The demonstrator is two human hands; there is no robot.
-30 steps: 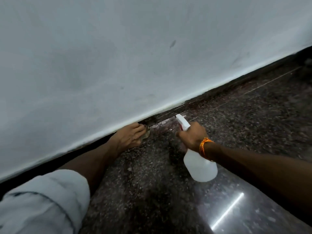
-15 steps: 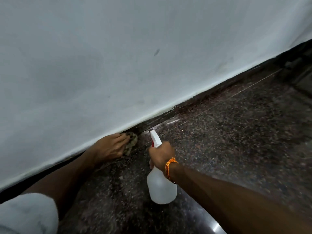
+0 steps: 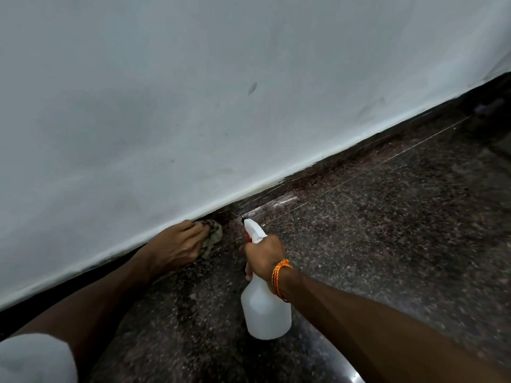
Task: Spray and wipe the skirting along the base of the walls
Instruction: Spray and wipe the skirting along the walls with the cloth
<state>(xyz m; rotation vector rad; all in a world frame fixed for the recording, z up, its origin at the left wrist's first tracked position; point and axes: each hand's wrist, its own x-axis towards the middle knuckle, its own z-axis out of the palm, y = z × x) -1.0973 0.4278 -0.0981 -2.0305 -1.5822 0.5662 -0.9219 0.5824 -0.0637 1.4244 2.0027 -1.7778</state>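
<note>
Right hand point(image 3: 262, 252) has a closed grip round the neck of a translucent white plastic spray bottle point(image 3: 265, 313), fingers curled under the white trigger head point(image 3: 255, 232). Fingertips are mostly hidden behind the hand, so whether the red trigger is pressed can't be told. Bottle is held off the floor, body hanging down toward the camera, nozzle pointing at the base of the wall. Its visible side is plain white. A braided orange thread band point(image 3: 279, 275) sits on the right wrist. Left hand point(image 3: 177, 244) grips a crumpled olive-brown cloth point(image 3: 213, 236), fingers curled over it, pressing it to the dark speckled stone skirting point(image 3: 318, 175) right under the wall's lower edge. Most of the cloth is hidden under the hand; only its right end shows. Nozzle is just right of the cloth, near it, not touching. The skirting runs diagonally from lower left to upper right, a thin dark strip between the pale grey-white painted wall point(image 3: 193, 106) and the dark speckled polished stone floor point(image 3: 387, 230); its left part is hidden behind the left forearm. A wet-looking sheen lies on the floor by the skirting just right of the nozzle. A white rolled sleeve point(image 3: 33, 357) is cut off at the bottom left corner. A dark blurred object point(image 3: 489, 107) at far upper right can't be made out.
</note>
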